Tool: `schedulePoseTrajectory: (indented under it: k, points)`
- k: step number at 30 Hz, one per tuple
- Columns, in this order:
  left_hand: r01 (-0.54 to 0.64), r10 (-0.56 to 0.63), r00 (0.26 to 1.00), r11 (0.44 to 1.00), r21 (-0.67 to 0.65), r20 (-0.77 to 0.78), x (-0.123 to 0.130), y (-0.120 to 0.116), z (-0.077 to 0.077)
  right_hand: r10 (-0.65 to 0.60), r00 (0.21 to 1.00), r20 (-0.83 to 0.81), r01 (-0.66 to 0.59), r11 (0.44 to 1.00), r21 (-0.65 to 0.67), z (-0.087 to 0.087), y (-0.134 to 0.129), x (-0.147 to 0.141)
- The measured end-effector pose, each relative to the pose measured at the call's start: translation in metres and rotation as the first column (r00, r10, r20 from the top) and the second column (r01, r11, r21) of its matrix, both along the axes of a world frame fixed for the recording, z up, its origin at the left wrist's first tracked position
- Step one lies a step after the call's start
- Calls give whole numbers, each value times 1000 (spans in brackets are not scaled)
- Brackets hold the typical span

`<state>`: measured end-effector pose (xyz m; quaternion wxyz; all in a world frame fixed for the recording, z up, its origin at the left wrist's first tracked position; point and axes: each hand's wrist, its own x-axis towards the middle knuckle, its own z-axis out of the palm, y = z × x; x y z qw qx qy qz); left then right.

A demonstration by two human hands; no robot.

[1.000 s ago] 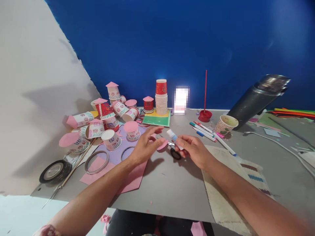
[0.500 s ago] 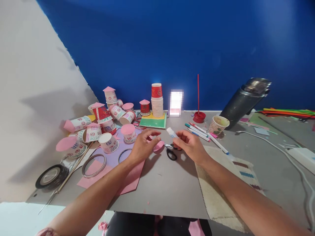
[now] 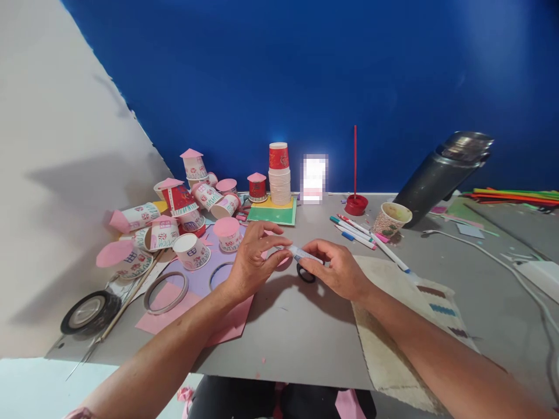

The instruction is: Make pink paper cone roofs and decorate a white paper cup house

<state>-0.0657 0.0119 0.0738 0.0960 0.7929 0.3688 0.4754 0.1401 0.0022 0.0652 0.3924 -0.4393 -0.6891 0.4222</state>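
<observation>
Tube [image 3: 309,256] is over mid-table, held between both hands and slanted; clock directions are read from it. Blue wall [image 3: 279,75] fills 12 o'clock. Grey table [image 3: 288,343] lies below, bare edge at 6. Cup heap [image 3: 177,199] at 10 o'clock: white and red paper cups, some upright, some on their sides, several with pink tops. Cloth [image 3: 388,331] at 4 o'clock, under the right forearm. Black flask [image 3: 441,180] leans at 2 o'clock, patterned cup [image 3: 392,221] just beside its base. Pink paper [image 3: 233,320] at 8 o'clock, partly under the left forearm. Cup stack [image 3: 279,180] upright at 11, red cup topmost. Right hand [image 3: 338,269] grasps tube body. Left hand [image 3: 257,256] pinches its 10 o'clock end with thumb and forefinger. Black tape [image 3: 89,314] and grey ring [image 3: 185,289] between 8 and 9. Pens [image 3: 356,237] bunched at 2. Scissors [image 3: 299,274] at 6, mostly hidden. Pink disc [image 3: 285,263] at 9, under left fingers, partly covered.
</observation>
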Motion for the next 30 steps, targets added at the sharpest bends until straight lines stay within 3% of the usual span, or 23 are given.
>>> schedulePoseTrajectory:
  k: [7,9,11,12,13,15,17,19,22,25,27,30]
  points:
    - [-71,75,997,985,158,-15,2,-6,-5,70,937,-342,-162,955,-248,-8,4,-2]
    - [-38,40,999,995,93,-16,3,-10,-1,43,897,-440,-185,940,-286,-11,7,-1]
    - [15,-3,995,992,-125,96,5,-13,6,-10,859,-511,-175,934,-312,-12,12,1]
    - [72,-12,977,957,-280,213,6,-14,11,-42,843,-536,-163,930,-329,-12,15,3]
    - [169,-2,933,886,-433,361,6,-14,15,-75,827,-557,-152,924,-351,-12,17,4]
    - [411,94,784,662,-627,613,7,-14,22,-123,795,-595,-152,908,-391,-12,21,7]
    - [568,213,665,478,-670,715,7,-16,27,-145,762,-631,-172,895,-413,-10,22,9]
    - [612,272,626,409,-677,731,7,-19,29,-157,732,-663,-193,885,-423,-8,22,9]
    - [547,271,678,435,-715,683,5,-22,29,-186,700,-689,-205,872,-444,-5,20,8]
    - [336,238,805,571,-749,543,2,-14,29,-207,724,-658,-124,899,-420,-5,20,8]
    - [123,238,899,670,-732,369,-1,-3,29,-196,837,-511,16,943,-334,-8,21,9]
    - [-43,204,970,681,-731,133,-3,16,26,-189,978,-90,176,974,-143,-12,25,14]
